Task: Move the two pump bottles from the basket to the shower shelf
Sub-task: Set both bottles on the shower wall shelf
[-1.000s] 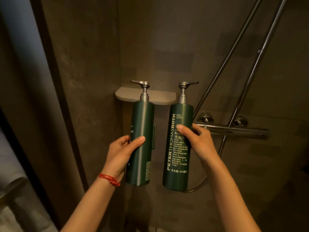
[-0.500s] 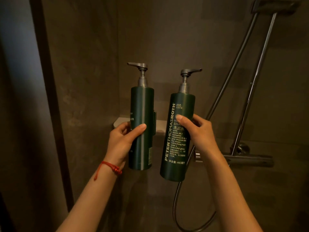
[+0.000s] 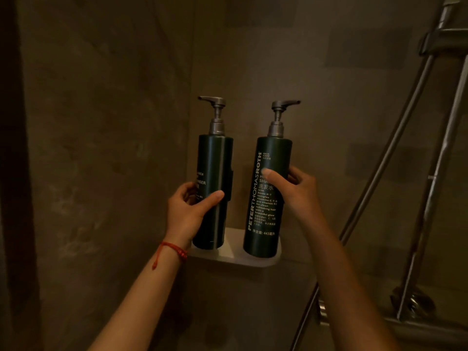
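Note:
Two dark green pump bottles with grey pump heads stand upright side by side over the small white corner shelf [image 3: 229, 257]. My left hand [image 3: 188, 211] grips the left bottle [image 3: 215, 160] around its lower half. My right hand [image 3: 291, 191] wraps the right bottle [image 3: 268, 224], the one with white lettering, near its middle. Both bottle bases sit at the level of the shelf top and look to be resting on it. The basket is out of view.
Dark stone-look walls meet in the corner behind the shelf. A chrome shower rail [image 3: 435, 178] and hose [image 3: 374, 178] run diagonally at the right, with the mixer bar [image 3: 415, 325] low at the right. A dark door frame edge [image 3: 15, 173] stands at the far left.
Both hands have raised the bottles from below the shelf up onto its level; the bases now meet the shelf top. The view has tilted upward and closer.

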### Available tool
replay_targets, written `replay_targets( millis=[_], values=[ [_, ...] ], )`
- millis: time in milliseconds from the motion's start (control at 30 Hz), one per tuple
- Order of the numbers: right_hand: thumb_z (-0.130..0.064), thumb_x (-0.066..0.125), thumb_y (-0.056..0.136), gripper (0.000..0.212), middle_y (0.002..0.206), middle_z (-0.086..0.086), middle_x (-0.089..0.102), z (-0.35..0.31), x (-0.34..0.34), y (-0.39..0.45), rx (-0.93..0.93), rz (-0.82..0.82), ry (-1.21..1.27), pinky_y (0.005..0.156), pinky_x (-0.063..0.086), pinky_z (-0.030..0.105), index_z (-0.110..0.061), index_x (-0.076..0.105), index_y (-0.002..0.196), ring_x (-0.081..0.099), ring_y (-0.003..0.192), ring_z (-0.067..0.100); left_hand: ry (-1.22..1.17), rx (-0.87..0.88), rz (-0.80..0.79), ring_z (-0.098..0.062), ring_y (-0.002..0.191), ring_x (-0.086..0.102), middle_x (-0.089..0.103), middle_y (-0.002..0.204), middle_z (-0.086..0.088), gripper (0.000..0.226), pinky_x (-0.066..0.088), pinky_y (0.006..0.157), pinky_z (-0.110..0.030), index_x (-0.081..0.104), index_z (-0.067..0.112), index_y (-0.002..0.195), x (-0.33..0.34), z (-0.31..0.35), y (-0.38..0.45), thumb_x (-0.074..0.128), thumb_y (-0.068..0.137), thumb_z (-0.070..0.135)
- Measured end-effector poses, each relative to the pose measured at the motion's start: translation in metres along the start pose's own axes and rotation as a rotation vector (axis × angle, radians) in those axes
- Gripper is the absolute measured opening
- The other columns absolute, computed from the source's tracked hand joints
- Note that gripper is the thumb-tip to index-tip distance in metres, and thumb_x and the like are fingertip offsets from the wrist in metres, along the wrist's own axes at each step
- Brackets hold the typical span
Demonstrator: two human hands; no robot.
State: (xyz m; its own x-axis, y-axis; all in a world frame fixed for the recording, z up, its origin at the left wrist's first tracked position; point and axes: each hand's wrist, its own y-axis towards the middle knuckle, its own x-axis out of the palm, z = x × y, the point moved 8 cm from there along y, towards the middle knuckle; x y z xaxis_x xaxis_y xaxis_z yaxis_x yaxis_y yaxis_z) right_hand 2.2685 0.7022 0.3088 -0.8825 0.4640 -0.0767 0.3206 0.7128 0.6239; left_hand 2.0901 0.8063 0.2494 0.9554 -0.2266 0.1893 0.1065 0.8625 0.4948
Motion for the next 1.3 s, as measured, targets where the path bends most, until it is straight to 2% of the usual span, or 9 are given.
replay_targets(
  millis=[133,467,767,900,967,1033,1133,1233,1300],
  values=[
    [-0.024,0.069,0.075,0.023,0.086,-0.013,0.064,0.015,0.015,0.025,-0.012,-0.048,0.014,0.054,0.048,0.009,-0.037,0.056,0.088,0.064,0.069,-0.007,0.027,0.008,0.048,-0.006,0.09,0.057,0.059,0.096,0.01,0.054,0.044,0.069,-0.018,0.053,0.014,0.113,-0.002,-0.014,0.021,0.075,0.064,0.02],
    [-0.024,0.071,0.072,0.029,0.091,-0.016,0.063,0.065,0.027,0.041,0.032,-0.083,-0.013,0.069,0.047,0.022,-0.041,0.056,0.09,0.06,0.086,0.001,-0.035,-0.051,0.075,-0.002,0.086,0.053,0.053,0.092,0.015,0.052,0.043,0.067,-0.02,0.048,0.018,0.116,0.003,-0.051,0.031,0.07,0.07,0.014],
    [-0.025,0.069,0.074,0.033,0.097,-0.017,0.061,0.08,0.017,0.034,0.018,-0.05,0.016,0.07,0.047,0.018,-0.04,0.053,0.099,0.059,0.092,0.0,-0.012,-0.011,0.091,0.004,0.085,0.05,0.051,0.094,0.019,0.055,0.043,0.069,-0.017,0.046,0.02,0.119,0.011,-0.056,0.029,0.071,0.069,0.015],
    [-0.028,0.07,0.073,0.05,0.1,-0.023,0.055,0.089,0.014,0.025,0.041,-0.048,-0.006,0.07,0.043,0.016,-0.032,0.049,0.118,0.053,0.093,-0.007,-0.026,-0.025,0.05,-0.001,0.09,0.051,0.05,0.098,0.017,0.058,0.044,0.079,-0.026,0.042,0.02,0.124,0.01,-0.055,0.027,0.067,0.072,0.015],
    [-0.029,0.071,0.071,0.058,0.101,-0.025,0.053,0.097,0.01,0.017,0.052,-0.036,-0.036,0.072,0.043,0.016,-0.03,0.046,0.124,0.051,0.094,-0.008,-0.028,-0.029,0.008,0.001,0.09,0.049,0.049,0.1,0.017,0.061,0.043,0.076,-0.021,0.038,0.019,0.129,0.009,-0.055,0.025,0.065,0.074,0.012],
    [-0.026,0.072,0.072,0.057,0.1,-0.024,0.053,0.107,0.007,0.009,0.077,-0.029,-0.038,0.073,0.043,0.016,-0.032,0.045,0.121,0.053,0.095,-0.005,-0.018,-0.042,-0.038,0.003,0.091,0.049,0.049,0.098,0.019,0.059,0.041,0.071,-0.016,0.038,0.017,0.13,0.008,-0.057,0.023,0.062,0.076,0.008],
    [-0.022,0.072,0.072,0.051,0.098,-0.023,0.055,0.117,0.009,0.001,0.106,-0.05,-0.038,0.071,0.043,0.013,-0.03,0.048,0.116,0.054,0.092,-0.005,-0.005,-0.061,-0.093,-0.008,0.099,0.053,0.053,0.098,0.015,0.055,0.042,0.07,-0.015,0.043,0.012,0.127,0.007,-0.059,0.022,0.061,0.076,0.006],
    [-0.022,0.072,0.072,0.049,0.097,-0.024,0.055,0.122,0.01,-0.002,0.102,-0.033,-0.045,0.069,0.043,0.012,-0.031,0.049,0.114,0.054,0.09,-0.007,0.039,-0.036,-0.077,0.001,0.088,0.052,0.054,0.099,0.01,0.056,0.046,0.063,-0.011,0.044,0.011,0.125,0.009,-0.056,0.019,0.065,0.073,0.005],
    [-0.021,0.072,0.073,0.048,0.097,-0.023,0.057,0.124,0.007,-0.002,0.105,-0.018,-0.026,0.069,0.045,0.012,-0.032,0.049,0.113,0.056,0.091,-0.005,0.074,-0.014,-0.045,-0.006,0.092,0.054,0.054,0.108,0.004,0.062,0.045,0.067,-0.013,0.044,0.013,0.125,0.011,-0.056,0.017,0.069,0.07,0.007]
  ],
)
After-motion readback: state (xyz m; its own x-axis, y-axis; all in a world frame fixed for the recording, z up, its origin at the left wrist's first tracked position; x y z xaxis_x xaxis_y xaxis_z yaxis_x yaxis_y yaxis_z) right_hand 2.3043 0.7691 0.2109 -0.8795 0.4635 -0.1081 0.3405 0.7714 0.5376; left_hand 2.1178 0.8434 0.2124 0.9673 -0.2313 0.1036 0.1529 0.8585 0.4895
